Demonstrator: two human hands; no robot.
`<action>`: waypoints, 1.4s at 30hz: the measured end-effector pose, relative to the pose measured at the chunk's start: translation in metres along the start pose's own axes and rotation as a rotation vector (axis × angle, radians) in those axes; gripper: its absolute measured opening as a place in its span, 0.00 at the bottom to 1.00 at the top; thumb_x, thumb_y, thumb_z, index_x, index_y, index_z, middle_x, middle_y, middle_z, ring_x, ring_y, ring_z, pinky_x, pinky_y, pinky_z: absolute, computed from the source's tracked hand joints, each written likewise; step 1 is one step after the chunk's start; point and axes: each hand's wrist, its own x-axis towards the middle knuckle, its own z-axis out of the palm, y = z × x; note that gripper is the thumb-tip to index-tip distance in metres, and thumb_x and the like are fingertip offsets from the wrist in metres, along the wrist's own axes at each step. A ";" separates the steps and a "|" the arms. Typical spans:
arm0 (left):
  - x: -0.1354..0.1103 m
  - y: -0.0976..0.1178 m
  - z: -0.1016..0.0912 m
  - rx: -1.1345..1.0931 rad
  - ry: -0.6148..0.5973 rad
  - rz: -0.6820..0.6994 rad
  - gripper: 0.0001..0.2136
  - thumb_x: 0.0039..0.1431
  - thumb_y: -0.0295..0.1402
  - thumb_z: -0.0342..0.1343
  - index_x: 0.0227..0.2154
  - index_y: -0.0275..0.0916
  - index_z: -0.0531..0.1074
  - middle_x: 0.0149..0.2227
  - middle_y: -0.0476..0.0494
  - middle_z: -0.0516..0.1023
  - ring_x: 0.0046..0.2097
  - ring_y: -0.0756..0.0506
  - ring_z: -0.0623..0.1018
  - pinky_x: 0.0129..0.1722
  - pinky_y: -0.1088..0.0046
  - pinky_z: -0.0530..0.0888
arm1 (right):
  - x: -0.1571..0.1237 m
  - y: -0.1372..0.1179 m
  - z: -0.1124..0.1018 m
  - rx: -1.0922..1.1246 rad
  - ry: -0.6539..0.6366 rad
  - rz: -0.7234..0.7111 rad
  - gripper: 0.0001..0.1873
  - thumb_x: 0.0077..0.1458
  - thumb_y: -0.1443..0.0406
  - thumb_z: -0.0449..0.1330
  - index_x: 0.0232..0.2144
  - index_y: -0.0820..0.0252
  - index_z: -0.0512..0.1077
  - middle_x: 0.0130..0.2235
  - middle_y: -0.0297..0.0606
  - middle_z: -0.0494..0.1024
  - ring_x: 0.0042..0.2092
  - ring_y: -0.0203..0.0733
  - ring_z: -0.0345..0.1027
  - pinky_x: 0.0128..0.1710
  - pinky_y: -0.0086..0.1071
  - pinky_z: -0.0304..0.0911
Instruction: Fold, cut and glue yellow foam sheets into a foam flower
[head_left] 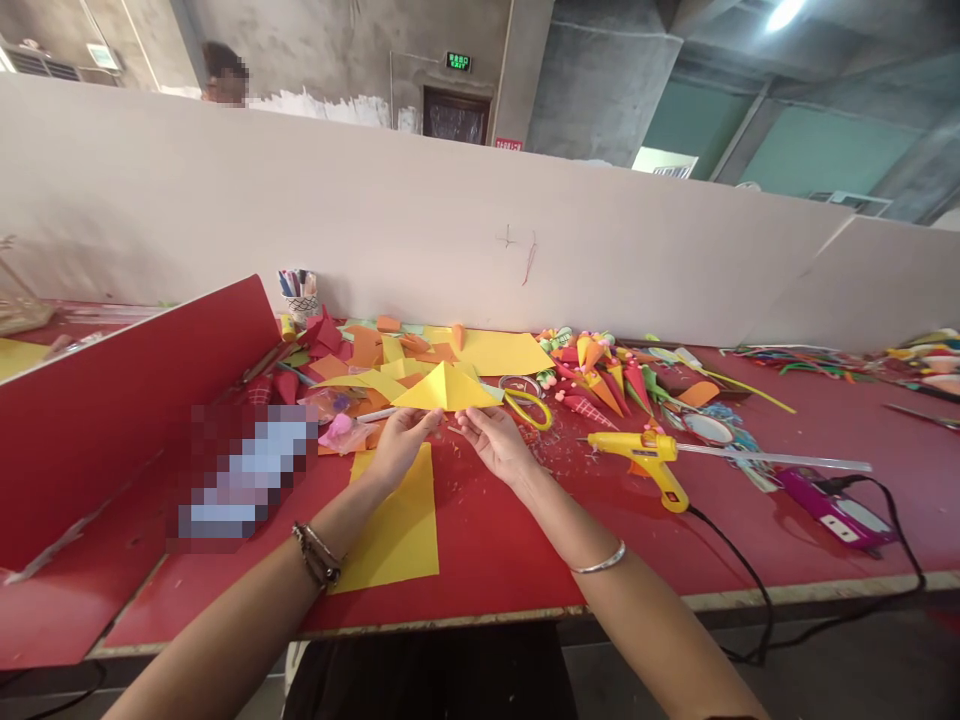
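A folded yellow paper (445,388), creased to a peak in the middle, is held up between my two hands above the red table (510,560). My left hand (401,440) pinches its left corner region. The fingers of my right hand (491,440) grip its lower edge on the right. Beneath my left wrist lies a flat yellow sheet (405,530). Yellow-handled scissors (531,408) rest just beyond my right hand. To the right is a yellow hot glue gun (645,460) on its side, a clear glue stick (780,458) projecting from its back.
Paper scraps (367,345) spread along the back, beside a cup of pens (301,300). Small paper cones (600,375) lie in a pile right of centre. A purple power strip (836,508) with a black cord sits at the right. A red divider (150,400) stands at the left.
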 end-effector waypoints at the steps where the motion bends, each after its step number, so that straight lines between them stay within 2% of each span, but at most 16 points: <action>1: 0.000 -0.001 0.000 -0.001 0.007 -0.001 0.16 0.43 0.44 0.57 0.20 0.34 0.69 0.20 0.48 0.71 0.24 0.51 0.69 0.26 0.77 0.67 | 0.000 0.001 0.001 0.000 -0.014 0.002 0.09 0.36 0.64 0.66 0.23 0.61 0.72 0.26 0.32 0.75 0.29 0.31 0.69 0.33 0.26 0.66; 4: 0.002 -0.004 0.000 0.023 -0.016 0.025 0.15 0.43 0.44 0.57 0.20 0.34 0.69 0.20 0.49 0.71 0.24 0.51 0.69 0.25 0.77 0.66 | -0.001 0.004 0.002 -0.026 -0.044 -0.002 0.09 0.36 0.64 0.65 0.24 0.61 0.73 0.27 0.32 0.76 0.29 0.31 0.69 0.33 0.26 0.66; 9: 0.003 -0.006 0.000 0.108 -0.108 0.068 0.14 0.46 0.42 0.54 0.18 0.34 0.69 0.18 0.50 0.69 0.22 0.52 0.66 0.23 0.77 0.62 | -0.002 0.009 0.002 -0.087 -0.043 -0.062 0.07 0.39 0.63 0.64 0.21 0.59 0.71 0.24 0.29 0.74 0.27 0.29 0.66 0.30 0.25 0.63; 15: 0.001 -0.003 0.002 0.094 -0.101 0.142 0.11 0.47 0.39 0.54 0.20 0.35 0.66 0.20 0.51 0.68 0.25 0.51 0.68 0.26 0.77 0.64 | -0.003 0.007 0.003 -0.201 -0.062 -0.105 0.07 0.41 0.61 0.62 0.23 0.58 0.70 0.25 0.30 0.73 0.26 0.30 0.64 0.30 0.26 0.61; 18: 0.000 -0.005 0.001 0.116 -0.146 0.203 0.09 0.50 0.37 0.52 0.23 0.36 0.65 0.23 0.51 0.68 0.26 0.51 0.68 0.28 0.77 0.65 | -0.002 0.007 0.002 -0.271 -0.099 -0.144 0.08 0.41 0.61 0.61 0.25 0.58 0.71 0.27 0.31 0.73 0.28 0.32 0.64 0.29 0.27 0.60; 24: 0.001 -0.010 -0.002 0.375 -0.133 0.256 0.09 0.51 0.36 0.50 0.23 0.35 0.65 0.23 0.50 0.69 0.26 0.52 0.67 0.25 0.77 0.63 | -0.001 0.009 0.000 -0.486 -0.096 -0.216 0.09 0.44 0.61 0.57 0.29 0.58 0.69 0.27 0.32 0.72 0.30 0.36 0.65 0.31 0.29 0.61; 27: 0.000 -0.010 -0.002 0.457 -0.165 0.243 0.09 0.52 0.36 0.49 0.27 0.34 0.67 0.25 0.48 0.70 0.27 0.50 0.69 0.25 0.77 0.64 | 0.000 0.009 -0.002 -0.574 -0.121 -0.249 0.10 0.44 0.63 0.56 0.32 0.59 0.68 0.28 0.33 0.72 0.33 0.38 0.66 0.34 0.31 0.62; 31: 0.000 -0.010 -0.003 0.542 -0.166 0.264 0.09 0.52 0.35 0.48 0.30 0.34 0.67 0.27 0.46 0.71 0.28 0.49 0.69 0.26 0.76 0.64 | 0.002 0.009 -0.004 -0.639 -0.131 -0.279 0.10 0.43 0.65 0.55 0.32 0.58 0.68 0.28 0.33 0.72 0.36 0.40 0.66 0.37 0.32 0.62; 35: -0.001 -0.011 -0.003 0.641 -0.177 0.355 0.10 0.55 0.35 0.45 0.27 0.35 0.66 0.27 0.46 0.70 0.28 0.50 0.69 0.28 0.76 0.64 | 0.003 0.009 -0.007 -0.650 -0.162 -0.294 0.11 0.46 0.63 0.54 0.35 0.57 0.68 0.33 0.35 0.73 0.38 0.40 0.66 0.38 0.32 0.62; 38: -0.003 -0.011 -0.003 0.698 -0.162 0.416 0.10 0.56 0.35 0.43 0.25 0.35 0.65 0.28 0.46 0.70 0.29 0.49 0.68 0.29 0.75 0.64 | 0.002 0.009 -0.006 -0.660 -0.179 -0.287 0.12 0.49 0.60 0.53 0.36 0.56 0.69 0.34 0.35 0.73 0.36 0.39 0.66 0.35 0.31 0.62; 42: -0.003 -0.010 -0.003 0.679 -0.205 0.444 0.11 0.57 0.34 0.41 0.28 0.35 0.65 0.29 0.46 0.70 0.31 0.49 0.69 0.32 0.75 0.65 | 0.000 0.007 -0.005 -0.691 -0.176 -0.293 0.11 0.50 0.57 0.52 0.32 0.57 0.68 0.29 0.34 0.70 0.29 0.36 0.64 0.30 0.30 0.61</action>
